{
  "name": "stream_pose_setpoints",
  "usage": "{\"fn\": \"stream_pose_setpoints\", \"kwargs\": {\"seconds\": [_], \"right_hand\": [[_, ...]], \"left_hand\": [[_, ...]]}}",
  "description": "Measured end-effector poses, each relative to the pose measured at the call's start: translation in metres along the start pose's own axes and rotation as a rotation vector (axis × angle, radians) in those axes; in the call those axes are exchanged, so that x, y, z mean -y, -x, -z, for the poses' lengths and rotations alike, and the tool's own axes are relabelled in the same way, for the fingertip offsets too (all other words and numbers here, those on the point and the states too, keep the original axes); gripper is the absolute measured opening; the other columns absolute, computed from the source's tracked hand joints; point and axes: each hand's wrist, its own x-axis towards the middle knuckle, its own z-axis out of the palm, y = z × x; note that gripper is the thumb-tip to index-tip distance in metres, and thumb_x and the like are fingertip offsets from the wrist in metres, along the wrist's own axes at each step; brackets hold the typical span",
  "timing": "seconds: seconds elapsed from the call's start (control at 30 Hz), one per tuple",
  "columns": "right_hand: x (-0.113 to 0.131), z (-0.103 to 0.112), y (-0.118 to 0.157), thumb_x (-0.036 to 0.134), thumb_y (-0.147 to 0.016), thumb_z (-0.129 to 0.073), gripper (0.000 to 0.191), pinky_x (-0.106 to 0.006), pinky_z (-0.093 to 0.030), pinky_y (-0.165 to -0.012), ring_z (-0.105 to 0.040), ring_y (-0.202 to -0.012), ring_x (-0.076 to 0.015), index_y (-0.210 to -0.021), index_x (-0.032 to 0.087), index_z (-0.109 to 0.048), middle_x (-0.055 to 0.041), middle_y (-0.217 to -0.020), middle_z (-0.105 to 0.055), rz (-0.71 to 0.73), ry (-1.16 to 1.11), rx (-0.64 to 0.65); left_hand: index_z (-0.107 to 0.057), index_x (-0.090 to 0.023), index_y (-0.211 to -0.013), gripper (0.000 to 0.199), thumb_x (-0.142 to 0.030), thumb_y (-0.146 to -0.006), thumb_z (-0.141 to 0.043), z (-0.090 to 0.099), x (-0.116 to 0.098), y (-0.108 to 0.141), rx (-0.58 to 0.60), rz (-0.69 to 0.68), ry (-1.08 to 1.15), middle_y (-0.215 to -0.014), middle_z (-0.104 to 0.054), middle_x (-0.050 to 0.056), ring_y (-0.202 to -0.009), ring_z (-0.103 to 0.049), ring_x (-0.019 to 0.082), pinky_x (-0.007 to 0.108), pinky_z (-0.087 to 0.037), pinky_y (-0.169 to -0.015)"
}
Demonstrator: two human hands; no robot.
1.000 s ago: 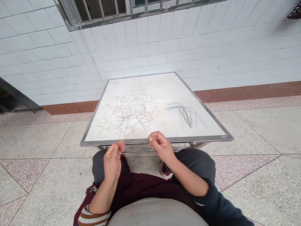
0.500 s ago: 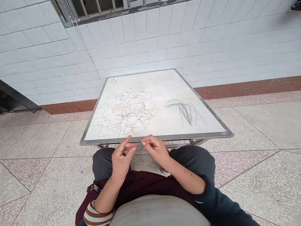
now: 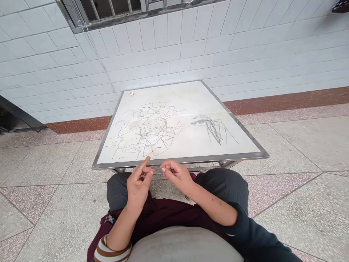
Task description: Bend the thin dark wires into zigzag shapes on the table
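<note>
Just past the near edge of the table, my left hand (image 3: 138,185) pinches a thin wire (image 3: 157,169) between thumb and fingers, its index finger pointing up. My right hand (image 3: 179,177) grips the same wire with thumb and forefinger, close to the left fingertips. Only a short stretch shows between the two hands. A loose tangle of thin bent wires (image 3: 154,133) lies on the left half of the white tabletop. Over on the right side rests a bunch of longer, straighter wires (image 3: 214,127), gathered near one end and fanning out.
The white table (image 3: 188,95) has a grey metal rim and stands against a tiled wall (image 3: 169,51). A small white and red object (image 3: 132,94) sits at its far left corner. My knees (image 3: 223,189) are close under the near edge. A barred window (image 3: 120,11) is above.
Both hands have shifted slightly left and down in view, with the wire still between them. The view itself has moved a little; the wires on the table look unchanged.
</note>
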Motion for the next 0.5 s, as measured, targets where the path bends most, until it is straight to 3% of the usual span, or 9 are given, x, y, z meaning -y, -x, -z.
{"fn": "stream_pose_setpoints", "kwargs": {"seconds": [0.37, 0.5], "right_hand": [[-0.0021, -0.003, -0.0024, 0.038, -0.086, -0.053, 0.02, -0.022, -0.045, -0.052, -0.052, -0.055, -0.0095, -0.095, 0.02, -0.055, 0.0026, -0.065, -0.057, -0.173, -0.431, 0.038], [0.0004, -0.0017, -0.0058, 0.039, -0.085, -0.054, 0.021, -0.021, -0.044, -0.048, -0.051, -0.052, -0.0088, -0.093, 0.02, -0.055, 0.0031, -0.064, -0.056, -0.2, -0.521, -0.059]], "left_hand": [[-0.06, -0.024, -0.121, 0.047, -0.026, -0.075, -0.068, 0.0037, -0.0032, -0.004, -0.107, 0.031, 0.13, -0.082, -0.063, -0.001, -0.076, -0.055, 0.013, 0.023, -0.043, -0.076], [-0.061, -0.023, -0.119, 0.046, -0.029, -0.074, -0.069, 0.0083, 0.0021, -0.0081, -0.175, 0.057, 0.277, -0.087, -0.064, 0.001, -0.08, -0.057, 0.014, 0.024, -0.045, -0.076]]}}
